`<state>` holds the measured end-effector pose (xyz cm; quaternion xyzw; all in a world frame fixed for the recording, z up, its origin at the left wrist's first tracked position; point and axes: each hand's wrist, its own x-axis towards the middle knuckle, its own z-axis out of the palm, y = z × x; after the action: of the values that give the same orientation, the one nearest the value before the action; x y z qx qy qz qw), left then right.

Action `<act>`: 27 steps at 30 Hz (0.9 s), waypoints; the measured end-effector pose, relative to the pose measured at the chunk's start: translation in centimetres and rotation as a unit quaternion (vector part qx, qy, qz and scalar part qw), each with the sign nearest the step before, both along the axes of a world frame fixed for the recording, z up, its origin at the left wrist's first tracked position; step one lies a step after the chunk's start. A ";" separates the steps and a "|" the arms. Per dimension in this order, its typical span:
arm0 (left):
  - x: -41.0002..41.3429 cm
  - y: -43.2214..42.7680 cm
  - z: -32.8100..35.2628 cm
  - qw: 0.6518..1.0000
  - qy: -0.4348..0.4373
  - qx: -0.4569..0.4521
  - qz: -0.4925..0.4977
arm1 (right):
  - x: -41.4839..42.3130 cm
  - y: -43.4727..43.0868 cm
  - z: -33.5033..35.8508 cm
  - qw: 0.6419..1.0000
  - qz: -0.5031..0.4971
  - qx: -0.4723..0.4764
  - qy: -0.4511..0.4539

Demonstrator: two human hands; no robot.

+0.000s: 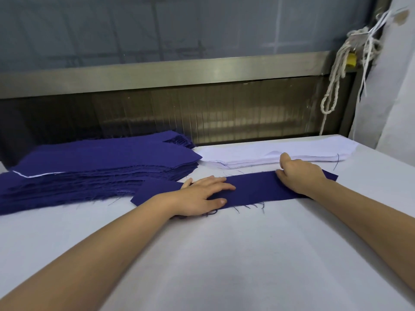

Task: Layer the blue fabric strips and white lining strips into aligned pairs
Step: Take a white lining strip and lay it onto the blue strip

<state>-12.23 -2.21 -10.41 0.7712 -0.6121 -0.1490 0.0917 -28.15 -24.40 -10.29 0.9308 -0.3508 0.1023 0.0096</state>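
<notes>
One blue fabric strip (253, 187) lies flat across the middle of the white table (224, 254), its frayed threads trailing at the near edge. My left hand (202, 196) presses flat on the strip's left part with straight fingers. My right hand (301, 173) rests on the strip's right part, fingers bent at the far edge and thumb raised; whether it pinches the cloth is hidden. A thick stack of blue strips (96, 169) sits at the left. A low pile of white lining strips (276, 154) lies behind the single strip.
A metal rail and a dark ribbed panel (202, 113) run along the table's far edge. Knotted white cords (336, 81) hang at the back right beside a pale wall. A white sliver (33, 175) shows in the blue stack.
</notes>
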 end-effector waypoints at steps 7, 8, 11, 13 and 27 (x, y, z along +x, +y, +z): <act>1.2 -0.3 0.2 0.998 -0.030 -0.015 0.051 | 2.8 0.1 1.3 0.990 0.096 -0.096 -0.046; 1.3 -0.4 0.1 0.998 -0.030 -0.017 0.056 | 3.5 0.2 1.5 0.984 0.133 -0.110 -0.043; 1.2 -1.0 -0.3 0.997 -0.044 -0.018 0.062 | 5.8 0.8 1.6 0.964 0.206 -0.166 -0.026; 0.9 -1.4 -0.5 0.997 -0.056 -0.021 0.057 | 7.1 1.2 1.5 0.959 0.225 -0.172 -0.018; 1.2 -3.4 -0.1 0.983 -0.050 -0.143 0.106 | 9.4 2.1 1.6 0.969 0.201 -0.006 -0.142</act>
<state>-11.03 -5.58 -10.52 0.8170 -0.5457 -0.0111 0.1857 -18.78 -22.27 -8.68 0.9581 -0.1541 0.2352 -0.0553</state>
